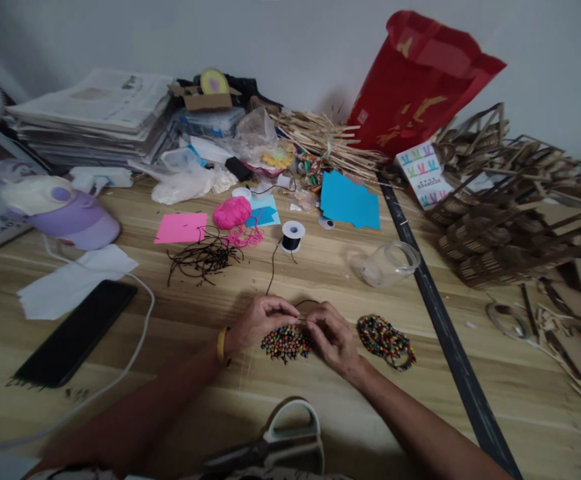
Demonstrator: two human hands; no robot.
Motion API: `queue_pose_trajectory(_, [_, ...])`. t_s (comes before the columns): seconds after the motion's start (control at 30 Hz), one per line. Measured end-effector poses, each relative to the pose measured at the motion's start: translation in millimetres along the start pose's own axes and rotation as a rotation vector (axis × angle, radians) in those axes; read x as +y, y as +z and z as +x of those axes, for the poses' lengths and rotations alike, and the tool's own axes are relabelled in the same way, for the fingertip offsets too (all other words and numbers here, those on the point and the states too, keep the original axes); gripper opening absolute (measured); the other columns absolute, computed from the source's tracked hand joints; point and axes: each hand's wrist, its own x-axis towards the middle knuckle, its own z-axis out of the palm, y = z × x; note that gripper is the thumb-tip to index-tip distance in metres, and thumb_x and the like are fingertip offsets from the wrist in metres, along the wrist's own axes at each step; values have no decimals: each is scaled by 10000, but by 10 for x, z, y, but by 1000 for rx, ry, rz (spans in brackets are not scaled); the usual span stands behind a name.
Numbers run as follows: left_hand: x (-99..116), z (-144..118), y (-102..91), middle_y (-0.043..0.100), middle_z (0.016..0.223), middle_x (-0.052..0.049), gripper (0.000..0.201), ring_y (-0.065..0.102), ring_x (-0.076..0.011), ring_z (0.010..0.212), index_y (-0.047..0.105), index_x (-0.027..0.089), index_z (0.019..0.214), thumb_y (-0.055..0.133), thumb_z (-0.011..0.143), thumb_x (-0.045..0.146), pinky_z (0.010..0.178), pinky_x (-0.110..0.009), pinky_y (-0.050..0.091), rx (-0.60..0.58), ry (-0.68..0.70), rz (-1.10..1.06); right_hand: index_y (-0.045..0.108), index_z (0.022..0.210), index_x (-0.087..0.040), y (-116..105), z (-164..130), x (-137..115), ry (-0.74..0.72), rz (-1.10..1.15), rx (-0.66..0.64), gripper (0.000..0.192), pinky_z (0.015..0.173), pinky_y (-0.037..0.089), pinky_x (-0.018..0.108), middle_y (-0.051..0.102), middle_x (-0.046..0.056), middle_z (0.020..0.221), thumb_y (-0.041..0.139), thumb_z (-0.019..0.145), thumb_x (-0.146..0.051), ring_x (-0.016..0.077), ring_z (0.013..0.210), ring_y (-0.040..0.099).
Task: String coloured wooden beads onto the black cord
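My left hand [265, 323] pinches a thin black cord [308, 302] between thumb and fingertips. Close beside it, my right hand [334, 337] has its fingers pinched together on the cord too, which loops up between the two hands. Whether a bead is on the cord there is too small to tell. Under my fingertips lies a pile of small multicoloured beads [285, 343]. Behind the hands stands a white spool [293, 235] of black cord, with a strand running down towards my left hand. Right of my right hand rests a coil of strung beads [385, 341].
Scissors [293, 433] lie at the front edge. A glass jar [391, 265] stands right of the spool; cut black cords [203, 257] and pink yarn [232, 212] are to its left. A phone [75, 333] and cable are at left, woven baskets [490, 247] at right.
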Motion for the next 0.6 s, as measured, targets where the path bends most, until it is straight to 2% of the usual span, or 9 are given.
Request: queue_pose_trajectory(0.6, [9,-3,-1,732,795,-58,152,648,-158,748,727,118,791,708,718,250,706,-246,489,-6,13,12,569,873,-199,16,-5,31,-45,-19,8,85,663,439,290,588,35,771,529,883,-125,165,745,536])
